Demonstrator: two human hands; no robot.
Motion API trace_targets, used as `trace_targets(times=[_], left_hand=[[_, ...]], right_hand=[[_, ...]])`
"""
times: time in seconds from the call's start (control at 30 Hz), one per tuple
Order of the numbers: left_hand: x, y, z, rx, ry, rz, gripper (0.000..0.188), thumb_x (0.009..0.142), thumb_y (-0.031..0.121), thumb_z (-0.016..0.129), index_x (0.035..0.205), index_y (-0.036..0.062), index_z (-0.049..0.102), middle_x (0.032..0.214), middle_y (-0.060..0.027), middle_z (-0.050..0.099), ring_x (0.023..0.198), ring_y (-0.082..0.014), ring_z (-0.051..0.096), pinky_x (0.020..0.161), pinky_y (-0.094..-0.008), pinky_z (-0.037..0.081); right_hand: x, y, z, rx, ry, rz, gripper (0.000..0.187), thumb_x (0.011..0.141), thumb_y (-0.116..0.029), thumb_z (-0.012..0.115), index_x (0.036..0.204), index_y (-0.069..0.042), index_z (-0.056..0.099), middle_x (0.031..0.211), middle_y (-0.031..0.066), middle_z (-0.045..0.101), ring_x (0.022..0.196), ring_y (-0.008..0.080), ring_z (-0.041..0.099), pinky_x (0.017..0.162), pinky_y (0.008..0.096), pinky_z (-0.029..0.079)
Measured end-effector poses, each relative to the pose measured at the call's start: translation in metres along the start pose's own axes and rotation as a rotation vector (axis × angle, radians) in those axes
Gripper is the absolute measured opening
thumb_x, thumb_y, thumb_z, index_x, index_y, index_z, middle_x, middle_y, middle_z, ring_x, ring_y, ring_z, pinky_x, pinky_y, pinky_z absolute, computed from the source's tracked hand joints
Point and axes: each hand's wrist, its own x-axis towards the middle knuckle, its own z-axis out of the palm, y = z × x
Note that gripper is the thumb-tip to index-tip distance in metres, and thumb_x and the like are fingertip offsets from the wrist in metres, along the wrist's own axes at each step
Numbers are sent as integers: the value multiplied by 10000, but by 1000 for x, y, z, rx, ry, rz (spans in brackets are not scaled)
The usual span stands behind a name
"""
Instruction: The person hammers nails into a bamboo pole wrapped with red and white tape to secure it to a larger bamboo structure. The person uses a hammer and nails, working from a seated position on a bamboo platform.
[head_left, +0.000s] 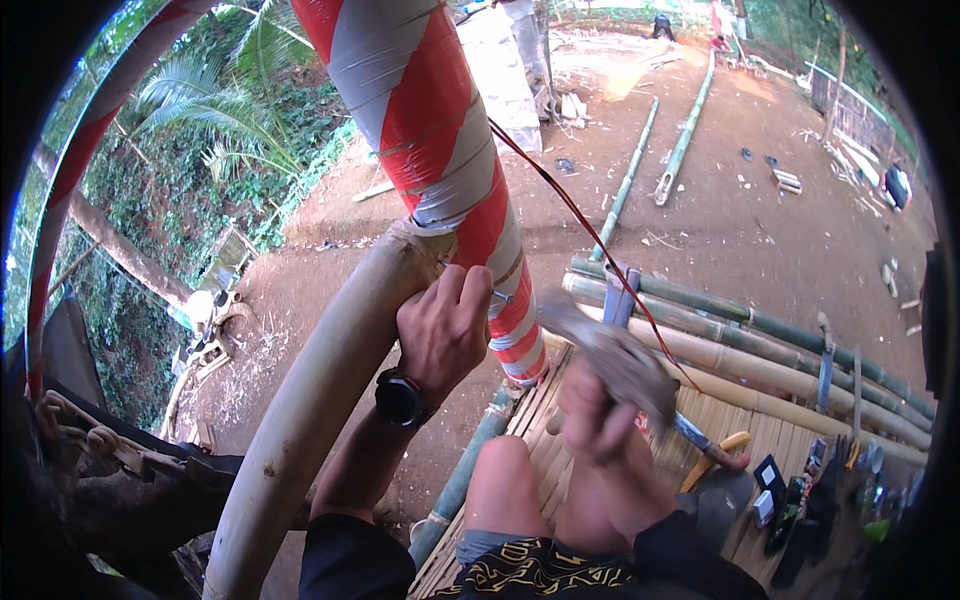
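Note:
My left hand (pixel 445 325), a watch on its wrist, is closed at the top end of a curved bamboo pole (pixel 310 390). That end meets an upright post (pixel 425 110) wrapped in red and silver stripes. A long thin nail (pixel 504 296) pokes out past the left fingers; its middle is hidden by them. To the right, my right hand (pixel 590 420) is raised over my knees and wrapped round what looks like a hammer (pixel 620 360), which is smeared by motion. The hammer is apart from the nail.
Below me is a bamboo slat platform (pixel 540 450), edged by thick bamboo poles (pixel 760 360). A saw with a yellow handle (pixel 715 462) and several small tools (pixel 810 490) lie at right. A dark red cable (pixel 600 240) runs down from the post. Two bamboo poles (pixel 685 140) lie on the dirt beyond.

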Motion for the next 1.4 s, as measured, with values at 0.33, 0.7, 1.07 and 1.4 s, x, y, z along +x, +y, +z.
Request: trace_targets(times=[0.33, 0.7, 1.07, 1.4], left_hand=[[6, 4, -2, -18, 43, 12, 110, 784, 66, 573, 869, 66, 503, 703, -68, 469, 619, -222, 577, 509, -333, 455], [4, 1, -1, -9, 48, 16, 118, 771, 63, 579, 860, 70, 501, 707, -65, 473, 616, -218, 574, 509, -326, 453], [-1, -1, 4, -8, 51, 13, 116, 769, 68, 573, 852, 69, 493, 713, -76, 474, 619, -231, 580, 508, -334, 458], [0, -3, 1, 6, 12, 32, 143, 746, 57, 576, 864, 61, 495, 723, -78, 468, 605, -235, 568, 512, -344, 455]], right_hand=[[-7, 49, -9, 792, -168, -404, 250, 938, -263, 555, 1074, -56, 521, 914, 83, 568, 761, 163, 541, 678, 274, 447], [-34, 50, 20, -423, 435, -361, 205, 934, -204, 570, 1015, -15, 570, 861, 87, 588, 664, 186, 586, 513, 316, 458], [7, 2, 5, -299, -43, -126, 237, 977, -292, 466, 850, -92, 460, 713, 37, 500, 658, 146, 497, 601, 265, 401], [3, 6, 10, -234, 52, -136, 185, 883, -158, 577, 984, -5, 553, 803, 55, 538, 615, 172, 488, 568, 273, 414]])
